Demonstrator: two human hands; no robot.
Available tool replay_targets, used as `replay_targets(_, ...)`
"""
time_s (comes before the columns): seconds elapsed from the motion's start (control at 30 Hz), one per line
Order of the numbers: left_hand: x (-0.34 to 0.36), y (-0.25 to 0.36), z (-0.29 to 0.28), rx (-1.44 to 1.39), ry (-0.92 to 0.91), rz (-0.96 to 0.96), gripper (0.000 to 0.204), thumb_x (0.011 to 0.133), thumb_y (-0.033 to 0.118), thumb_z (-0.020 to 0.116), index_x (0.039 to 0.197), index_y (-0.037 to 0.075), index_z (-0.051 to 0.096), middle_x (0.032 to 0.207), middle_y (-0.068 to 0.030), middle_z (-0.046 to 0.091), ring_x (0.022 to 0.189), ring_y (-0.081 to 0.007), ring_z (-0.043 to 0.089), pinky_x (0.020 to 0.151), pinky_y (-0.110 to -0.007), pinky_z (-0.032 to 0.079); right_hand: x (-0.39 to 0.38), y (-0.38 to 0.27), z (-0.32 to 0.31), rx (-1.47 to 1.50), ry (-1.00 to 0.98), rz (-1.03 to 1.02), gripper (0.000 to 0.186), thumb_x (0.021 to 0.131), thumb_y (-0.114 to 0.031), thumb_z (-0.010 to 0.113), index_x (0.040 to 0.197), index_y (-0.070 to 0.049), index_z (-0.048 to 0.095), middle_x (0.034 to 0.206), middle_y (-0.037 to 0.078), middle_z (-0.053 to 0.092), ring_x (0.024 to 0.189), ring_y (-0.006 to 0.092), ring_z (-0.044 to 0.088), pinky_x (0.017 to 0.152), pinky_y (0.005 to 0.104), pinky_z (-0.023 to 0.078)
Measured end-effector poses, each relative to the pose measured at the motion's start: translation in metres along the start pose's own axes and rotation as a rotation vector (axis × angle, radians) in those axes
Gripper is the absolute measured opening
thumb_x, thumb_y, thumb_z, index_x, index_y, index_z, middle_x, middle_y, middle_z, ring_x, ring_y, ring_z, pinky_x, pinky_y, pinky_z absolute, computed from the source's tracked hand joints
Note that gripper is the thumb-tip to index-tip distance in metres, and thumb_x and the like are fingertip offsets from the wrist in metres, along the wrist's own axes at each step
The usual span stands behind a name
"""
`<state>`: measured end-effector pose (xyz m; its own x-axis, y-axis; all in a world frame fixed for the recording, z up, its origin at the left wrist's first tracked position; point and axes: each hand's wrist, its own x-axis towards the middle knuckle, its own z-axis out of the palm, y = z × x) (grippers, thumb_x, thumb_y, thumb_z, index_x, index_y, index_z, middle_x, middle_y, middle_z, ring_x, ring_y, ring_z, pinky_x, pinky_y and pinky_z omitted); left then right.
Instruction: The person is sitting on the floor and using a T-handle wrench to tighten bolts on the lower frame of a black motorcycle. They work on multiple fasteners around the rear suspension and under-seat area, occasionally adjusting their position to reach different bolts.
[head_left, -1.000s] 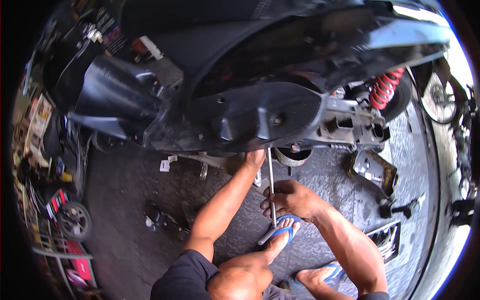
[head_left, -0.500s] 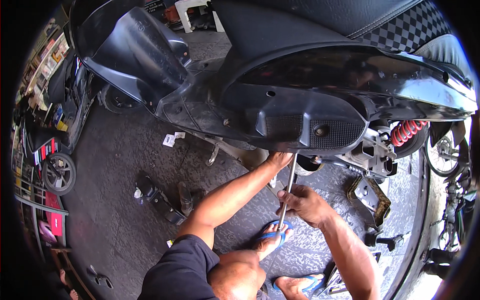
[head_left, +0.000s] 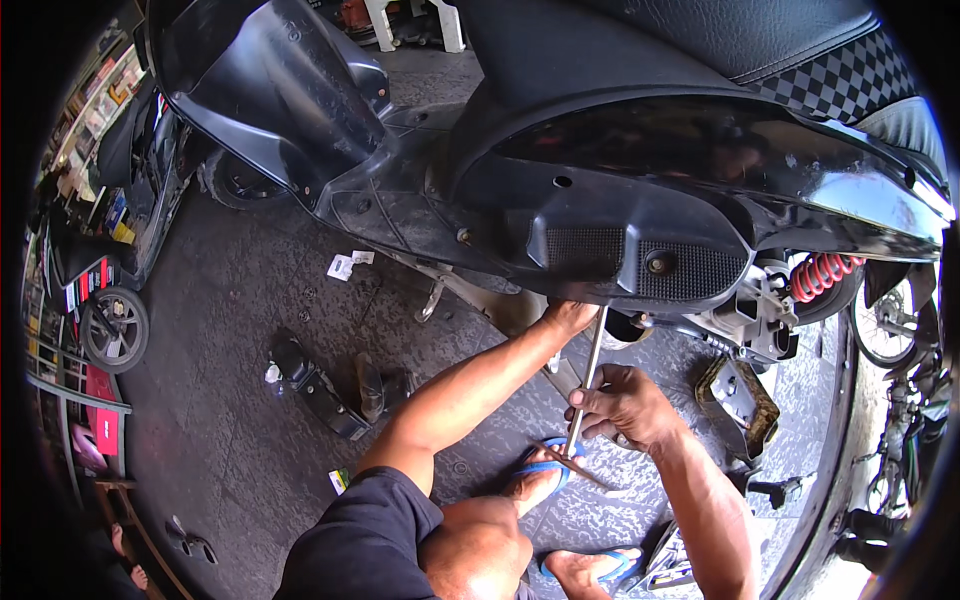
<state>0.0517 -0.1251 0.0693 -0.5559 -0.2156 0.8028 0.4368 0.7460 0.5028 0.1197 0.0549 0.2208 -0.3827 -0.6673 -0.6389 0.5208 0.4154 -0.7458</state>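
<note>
A black scooter [head_left: 625, 205] fills the upper part of the view. Under the lower edge of its footrest panel, my left hand [head_left: 572, 318] reaches in; the panel hides its fingers and whatever they touch. My right hand [head_left: 628, 405] is closed round the thin metal shaft of a T-handle wrench [head_left: 594, 352], thumb and fingers pinching it. The shaft's upper end goes out of sight beneath the scooter, beside my left hand. At the lower end, the crossbar slants over my sandalled foot [head_left: 545, 475].
A dark part with a greasy rim [head_left: 738, 405] lies on the floor at the right. Black parts [head_left: 318, 390] and a small white packet [head_left: 341, 267] lie at the left. Another scooter [head_left: 125, 235] stands far left. A red shock spring [head_left: 826, 277] shows behind the footrest.
The wrench has turned in my right hand, so its crossbar now shows slanting across. The scooter appears slightly farther right in view. My left hand stays under the panel.
</note>
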Motion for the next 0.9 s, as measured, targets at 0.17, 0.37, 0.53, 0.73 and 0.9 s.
replay_targets(0.17,0.001,-0.001,-0.001,-0.051,-0.028,-0.059,0.021,0.084,0.021,0.061,0.093,0.003,0.067,0.089,-0.0174,0.066,0.084,-0.0378,0.062,0.073,-0.048,0.048,0.003,0.003,0.006,-0.180,0.034,0.011,0.038,0.089,-0.033,0.070,0.099,0.003,0.059,0.079,0.009,0.063,0.076,0.0192,0.067,0.070,0.0297,0.056)
replay_targets(0.37,0.000,0.004,0.000,-0.101,-0.050,-0.131,0.021,0.083,0.020,0.062,0.094,0.003,0.067,0.089,-0.0174,0.066,0.084,-0.0378,0.062,0.073,-0.047,0.048,-0.001,0.007,0.000,0.395,-0.241,0.039,0.031,0.094,-0.013,0.057,0.118,0.005,0.049,0.105,0.021,0.064,0.088,0.0268,0.068,0.081,0.0358,0.056)
replay_targets(0.53,0.000,0.009,-0.001,-0.145,-0.068,-0.194,0.021,0.083,0.020,0.062,0.094,0.003,0.067,0.089,-0.0174,0.066,0.085,-0.0378,0.062,0.074,-0.047,0.048,0.000,0.011,-0.011,0.231,-0.222,-0.019,0.025,0.092,-0.004,0.058,0.113,0.007,0.051,0.103,0.021,0.066,0.092,0.0290,0.069,0.085,0.0374,0.056)
replay_targets(0.73,0.004,0.009,-0.004,-0.161,-0.083,-0.254,0.020,0.082,0.018,0.063,0.095,0.003,0.068,0.090,-0.0171,0.066,0.085,-0.0377,0.063,0.074,-0.047,0.048,0.003,0.008,-0.003,0.027,-0.063,-0.029,0.028,0.084,-0.022,0.075,0.094,0.001,0.062,0.076,0.008,0.068,0.064,0.0194,0.068,0.061,0.0275,0.057)
replay_targets(0.9,0.005,0.009,0.001,-0.116,-0.016,-0.130,0.019,0.081,0.014,0.065,0.097,0.003,0.067,0.092,-0.0162,0.066,0.086,-0.0371,0.063,0.075,-0.047,0.049,0.007,0.020,-0.002,0.111,-0.030,-0.001,0.027,0.087,-0.023,0.072,0.092,0.000,0.060,0.082,0.010,0.064,0.071,0.0194,0.065,0.070,0.0327,0.054)
